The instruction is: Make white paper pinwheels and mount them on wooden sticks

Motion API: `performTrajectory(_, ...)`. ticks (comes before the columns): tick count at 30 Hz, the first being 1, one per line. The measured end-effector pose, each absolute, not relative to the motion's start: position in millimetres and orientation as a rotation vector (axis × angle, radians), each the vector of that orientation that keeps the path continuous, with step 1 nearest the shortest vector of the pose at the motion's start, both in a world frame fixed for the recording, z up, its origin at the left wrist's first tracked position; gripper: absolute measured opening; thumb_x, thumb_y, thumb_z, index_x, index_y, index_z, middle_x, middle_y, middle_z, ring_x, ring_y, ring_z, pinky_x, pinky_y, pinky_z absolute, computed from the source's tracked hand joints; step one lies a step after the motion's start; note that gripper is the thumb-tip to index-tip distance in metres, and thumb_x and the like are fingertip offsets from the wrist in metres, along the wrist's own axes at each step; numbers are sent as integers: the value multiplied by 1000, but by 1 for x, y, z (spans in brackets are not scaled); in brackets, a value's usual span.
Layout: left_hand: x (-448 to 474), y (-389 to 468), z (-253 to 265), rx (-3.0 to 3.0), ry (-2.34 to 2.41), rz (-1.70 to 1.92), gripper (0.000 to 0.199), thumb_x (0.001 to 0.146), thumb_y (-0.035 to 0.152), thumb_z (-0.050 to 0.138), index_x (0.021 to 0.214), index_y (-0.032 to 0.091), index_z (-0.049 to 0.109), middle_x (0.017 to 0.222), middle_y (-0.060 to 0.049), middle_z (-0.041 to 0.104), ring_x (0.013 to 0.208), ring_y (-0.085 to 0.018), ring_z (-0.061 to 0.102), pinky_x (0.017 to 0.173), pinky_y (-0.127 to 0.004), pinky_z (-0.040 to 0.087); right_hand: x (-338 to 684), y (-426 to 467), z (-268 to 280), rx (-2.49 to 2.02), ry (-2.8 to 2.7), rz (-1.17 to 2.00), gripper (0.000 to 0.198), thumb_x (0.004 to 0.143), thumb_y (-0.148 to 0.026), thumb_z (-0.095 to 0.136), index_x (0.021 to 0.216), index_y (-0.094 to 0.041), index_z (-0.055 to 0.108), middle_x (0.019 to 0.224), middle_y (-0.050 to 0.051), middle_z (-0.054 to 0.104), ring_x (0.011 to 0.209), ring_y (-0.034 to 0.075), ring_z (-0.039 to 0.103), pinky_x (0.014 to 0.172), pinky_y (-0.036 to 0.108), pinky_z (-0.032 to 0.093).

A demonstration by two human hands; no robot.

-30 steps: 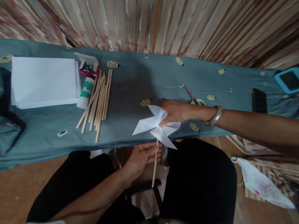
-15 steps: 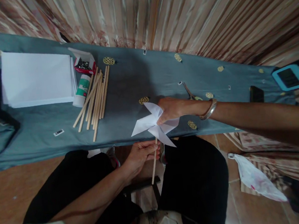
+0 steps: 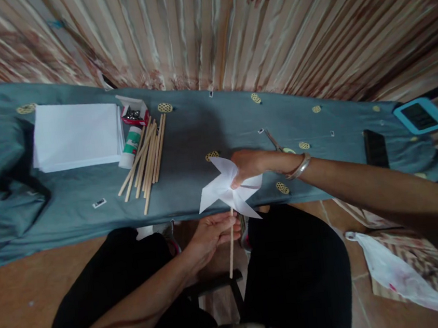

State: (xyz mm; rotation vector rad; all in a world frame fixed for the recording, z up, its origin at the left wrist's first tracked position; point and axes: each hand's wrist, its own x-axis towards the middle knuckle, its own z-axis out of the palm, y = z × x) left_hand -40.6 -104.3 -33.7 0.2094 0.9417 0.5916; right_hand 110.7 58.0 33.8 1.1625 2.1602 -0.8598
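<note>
A white paper pinwheel is mounted at the top of a thin wooden stick, over the table's front edge. My left hand is closed around the stick just below the paper blades. From the right, my right hand grips the pinwheel at its middle, the thumb pressed near the centre. Its other fingers are partly hidden behind the paper. The stick's lower end hangs free above my lap.
Left on the cloth-covered table lie a paper stack, a red box of metal pins, a glue stick and several wooden sticks. Scissors, a dark phone and a blue-framed device lie right.
The camera view has shifted, so the table items appear lower. Both hands keep their hold on the pinwheel and its stick, with little visible movement.
</note>
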Motion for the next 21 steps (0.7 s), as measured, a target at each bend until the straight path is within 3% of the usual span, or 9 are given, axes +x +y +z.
performTrajectory(5,-45,-110,-35,215,940,560,36,59,29,90,86,11,76,77,-7,74,70,-16,69,68,-29,59,114,61,35,1191,2142,-979,40,66,-40,77,94,-12,77,85,7,76,73,18,66,60,24,43)
performTrajectory(10,-47,-115,-33,209,945,573,33,59,27,89,85,12,76,74,-6,74,62,-14,68,63,-25,59,123,64,32,1239,2116,-1139,38,64,-44,78,86,-13,76,78,4,75,67,15,63,56,23,42)
performTrajectory(21,-40,-100,-30,245,968,667,26,63,20,86,85,11,77,72,-5,73,59,-12,67,64,-25,58,146,73,32,1314,2243,-1393,45,65,-48,76,93,-13,72,87,5,73,71,15,61,57,24,39)
